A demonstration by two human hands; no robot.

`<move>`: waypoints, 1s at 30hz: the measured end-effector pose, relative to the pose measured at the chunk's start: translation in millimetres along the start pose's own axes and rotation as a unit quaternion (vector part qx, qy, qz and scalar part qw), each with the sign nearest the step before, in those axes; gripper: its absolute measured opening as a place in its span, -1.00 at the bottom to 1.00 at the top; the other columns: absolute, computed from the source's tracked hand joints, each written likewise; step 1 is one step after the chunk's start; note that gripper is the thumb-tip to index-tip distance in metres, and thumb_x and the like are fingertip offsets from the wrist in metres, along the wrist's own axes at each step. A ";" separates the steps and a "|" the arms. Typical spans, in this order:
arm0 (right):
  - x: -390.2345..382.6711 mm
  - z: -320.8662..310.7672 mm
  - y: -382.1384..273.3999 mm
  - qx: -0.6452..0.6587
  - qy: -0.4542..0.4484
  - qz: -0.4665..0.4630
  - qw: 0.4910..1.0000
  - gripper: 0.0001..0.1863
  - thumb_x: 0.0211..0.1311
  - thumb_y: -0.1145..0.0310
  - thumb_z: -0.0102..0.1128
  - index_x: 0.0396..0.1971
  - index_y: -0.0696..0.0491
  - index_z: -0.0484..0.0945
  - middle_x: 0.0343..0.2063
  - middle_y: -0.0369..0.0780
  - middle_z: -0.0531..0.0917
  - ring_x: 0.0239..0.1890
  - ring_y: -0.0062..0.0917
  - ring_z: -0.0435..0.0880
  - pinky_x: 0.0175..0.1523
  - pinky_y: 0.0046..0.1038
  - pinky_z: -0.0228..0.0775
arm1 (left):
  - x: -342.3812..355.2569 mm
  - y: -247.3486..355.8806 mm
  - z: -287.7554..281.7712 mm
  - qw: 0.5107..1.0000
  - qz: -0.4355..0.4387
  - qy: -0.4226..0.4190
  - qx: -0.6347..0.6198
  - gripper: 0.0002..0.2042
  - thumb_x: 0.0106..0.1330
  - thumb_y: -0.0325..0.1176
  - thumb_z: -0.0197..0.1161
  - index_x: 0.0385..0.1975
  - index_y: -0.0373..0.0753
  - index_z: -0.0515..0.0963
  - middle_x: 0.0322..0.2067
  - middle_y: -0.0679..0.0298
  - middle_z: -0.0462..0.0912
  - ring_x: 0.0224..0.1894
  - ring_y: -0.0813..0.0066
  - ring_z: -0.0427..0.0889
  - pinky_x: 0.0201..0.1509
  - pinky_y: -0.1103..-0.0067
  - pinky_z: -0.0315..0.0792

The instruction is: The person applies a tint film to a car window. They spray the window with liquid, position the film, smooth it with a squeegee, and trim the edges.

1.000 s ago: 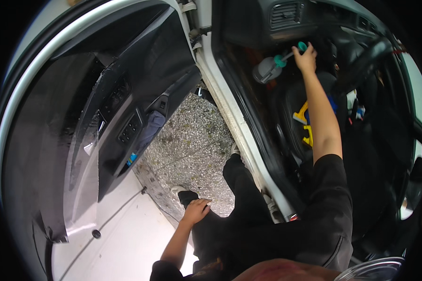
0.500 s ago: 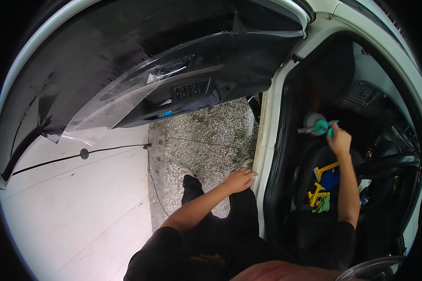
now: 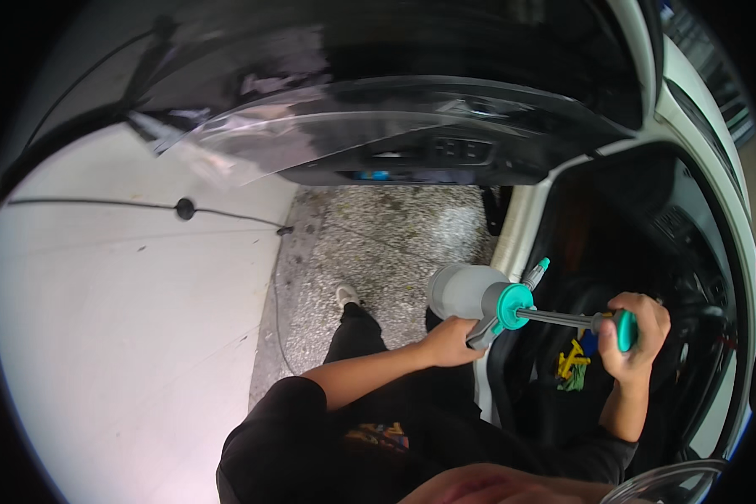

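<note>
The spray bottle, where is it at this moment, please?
In the head view, the spray bottle is right of centre, by the white door sill. The left hand grips its grey handle and the right hand holds its green pump knob.

You had two hands: one left hand point(image 3: 452, 342), one right hand point(image 3: 640, 338). Before you were one pump sprayer point(image 3: 470, 290), one nozzle point(image 3: 538, 271), one pump handle point(image 3: 626, 331), one car door point(image 3: 529, 126), one pale shoe point(image 3: 346, 294), one green cloth point(image 3: 572, 378), at least one yellow tool point(image 3: 570, 362).

Teal-topped sprayer point(image 3: 514, 302), pump rod point(image 3: 563, 318) extended
</note>
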State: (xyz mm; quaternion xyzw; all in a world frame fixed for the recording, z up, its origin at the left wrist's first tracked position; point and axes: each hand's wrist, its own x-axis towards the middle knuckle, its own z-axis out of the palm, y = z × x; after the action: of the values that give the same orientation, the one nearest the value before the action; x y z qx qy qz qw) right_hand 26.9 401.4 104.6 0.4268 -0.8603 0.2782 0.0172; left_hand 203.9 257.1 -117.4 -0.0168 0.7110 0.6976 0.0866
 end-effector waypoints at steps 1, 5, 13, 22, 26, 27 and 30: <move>14.4 9.3 -16.5 -0.017 0.018 -0.030 0.999 -0.83 -0.20 0.40 0.20 -0.56 0.15 0.50 -0.65 -0.20 0.51 -0.64 -0.45 0.49 -0.51 -0.55 0.28 | -21.0 21.6 -17.1 0.999 -0.033 0.035 0.002 -0.76 0.03 -0.33 0.27 -0.39 -0.36 0.47 -0.50 0.05 0.54 -0.41 0.16 0.56 -0.28 0.41 0.39; 80.7 87.4 -111.8 0.196 0.032 -0.234 0.952 -0.87 -0.12 0.41 0.28 -0.58 0.13 0.55 -0.47 -0.19 0.58 -0.49 -0.40 0.54 -0.40 -0.44 0.40 | -114.0 65.2 -60.4 0.982 -0.141 0.118 -0.043 -0.75 0.10 -0.31 0.23 -0.33 -0.38 0.49 -0.51 0.11 0.57 -0.46 0.29 0.54 -0.26 0.43 0.41; 25.0 225.1 -193.5 0.327 -0.108 -0.144 0.928 -0.88 -0.04 0.46 0.30 -0.62 0.14 0.53 -0.56 -0.21 0.56 -0.46 -0.39 0.56 -0.35 -0.42 0.43 | -197.6 99.2 -104.8 0.918 -0.297 0.152 -0.217 -0.79 0.14 -0.33 0.21 -0.36 -0.36 0.48 -0.59 0.31 0.51 -0.54 0.59 0.46 -0.43 0.60 0.36; 67.4 138.7 -217.7 0.250 -0.001 -0.269 0.930 -0.83 0.00 0.46 0.18 -0.70 0.17 0.47 -0.61 -0.17 0.53 -0.58 -0.42 0.46 -0.47 -0.49 0.30 | -208.7 110.1 -75.6 0.961 -0.162 0.192 -0.116 -0.80 0.15 -0.31 0.21 -0.46 -0.37 0.50 -0.58 0.30 0.52 -0.45 0.63 0.47 -0.31 0.60 0.37; 23.3 163.2 -213.9 0.265 -0.043 -0.251 0.930 -0.89 -0.16 0.52 0.32 -0.59 0.11 0.54 -0.52 -0.23 0.55 -0.50 -0.41 0.53 -0.44 -0.47 0.38 | -213.2 120.2 -68.7 0.961 -0.079 0.250 -0.092 -0.79 0.14 -0.31 0.21 -0.44 -0.36 0.50 -0.60 0.29 0.51 -0.50 0.64 0.46 -0.36 0.58 0.36; 34.2 148.2 -209.6 0.273 -0.060 -0.278 0.919 -0.89 -0.16 0.52 0.32 -0.60 0.11 0.54 -0.52 -0.23 0.55 -0.50 -0.41 0.53 -0.44 -0.48 0.38 | -212.7 123.1 -67.6 0.965 -0.082 0.231 -0.095 -0.79 0.14 -0.31 0.21 -0.44 -0.37 0.50 -0.61 0.30 0.50 -0.51 0.64 0.44 -0.38 0.58 0.35; 75.9 82.2 -232.6 0.243 0.019 -0.395 0.886 -0.84 -0.14 0.44 0.33 -0.61 0.17 0.52 -0.58 -0.19 0.53 -0.61 -0.42 0.49 -0.55 -0.48 0.32 | -215.2 130.2 -66.0 0.967 -0.088 0.214 -0.104 -0.78 0.14 -0.30 0.21 -0.44 -0.37 0.49 -0.64 0.30 0.46 -0.56 0.64 0.39 -0.43 0.57 0.31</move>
State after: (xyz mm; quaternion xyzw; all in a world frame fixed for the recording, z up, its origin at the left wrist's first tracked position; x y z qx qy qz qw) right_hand 168.9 194.1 163.4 0.7170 -0.5255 0.4563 0.0376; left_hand 390.4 173.9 43.7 -0.2369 0.6322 0.7377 -0.0085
